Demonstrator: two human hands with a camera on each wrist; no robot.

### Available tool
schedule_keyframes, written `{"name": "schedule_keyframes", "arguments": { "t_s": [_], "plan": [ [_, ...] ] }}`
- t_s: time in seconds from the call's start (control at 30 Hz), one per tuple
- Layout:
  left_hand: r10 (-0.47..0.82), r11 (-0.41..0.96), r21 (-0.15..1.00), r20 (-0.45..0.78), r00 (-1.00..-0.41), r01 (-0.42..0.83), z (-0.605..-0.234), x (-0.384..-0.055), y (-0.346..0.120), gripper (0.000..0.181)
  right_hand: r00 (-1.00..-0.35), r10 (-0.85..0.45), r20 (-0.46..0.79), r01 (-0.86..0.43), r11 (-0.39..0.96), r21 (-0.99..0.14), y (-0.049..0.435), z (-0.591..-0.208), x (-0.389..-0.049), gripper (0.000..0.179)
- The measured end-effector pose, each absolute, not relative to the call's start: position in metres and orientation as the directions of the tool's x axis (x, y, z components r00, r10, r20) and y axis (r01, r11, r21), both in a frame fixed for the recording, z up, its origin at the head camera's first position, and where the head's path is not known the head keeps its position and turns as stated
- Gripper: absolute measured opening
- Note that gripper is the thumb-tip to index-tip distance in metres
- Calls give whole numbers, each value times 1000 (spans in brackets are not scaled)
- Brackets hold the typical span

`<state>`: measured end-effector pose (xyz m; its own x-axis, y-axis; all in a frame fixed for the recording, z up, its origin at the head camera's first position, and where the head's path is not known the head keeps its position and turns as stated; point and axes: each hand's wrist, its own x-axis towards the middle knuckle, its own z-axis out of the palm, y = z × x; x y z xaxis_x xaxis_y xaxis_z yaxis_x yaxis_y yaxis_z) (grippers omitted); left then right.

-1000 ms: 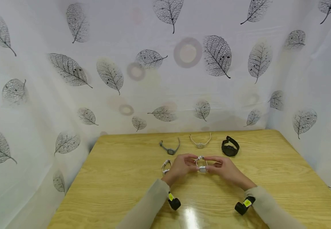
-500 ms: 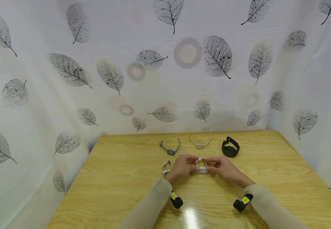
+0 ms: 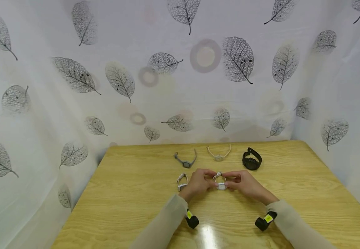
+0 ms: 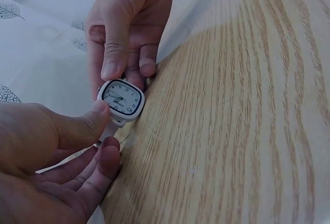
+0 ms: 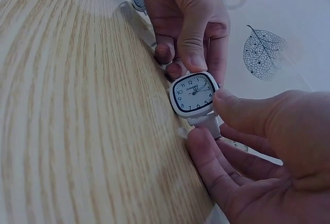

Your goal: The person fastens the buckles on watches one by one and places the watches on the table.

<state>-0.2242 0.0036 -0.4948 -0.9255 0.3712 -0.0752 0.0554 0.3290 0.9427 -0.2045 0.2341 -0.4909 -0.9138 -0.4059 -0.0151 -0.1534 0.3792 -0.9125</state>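
Sandwiching white watch (image 5: 193, 94) are left hand (image 3: 198, 181) and right hand (image 3: 245, 185); table (image 3: 127, 183) contact unclear.

From my station, the head view looks bright and rather even; the light seems to fall from above, and it leaves one white patch of glare on the table (image 3: 114, 197), close to the bottom border. Under the left hand (image 3: 198, 181) and the right hand (image 3: 244, 184) I see soft, weak shadows. The curtain (image 3: 173, 97) turns more greyish-violet toward the top. Both wrist views are dimmer and more bluish, and the wood grain bends strongly there. In them the white watch (image 5: 193, 94) is sharp enough for reading numerals; in the head view it is too small.
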Motion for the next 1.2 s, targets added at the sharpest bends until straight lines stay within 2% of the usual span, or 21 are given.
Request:
{"name": "schedule_keyframes", "arguments": {
  "t_s": [1.2],
  "plan": [
    [369,328,944,-99,-924,30,-490,-222,3,38,-924,-383,-23,-155,429,-890,235,-493,-206,42]
  ]
}}
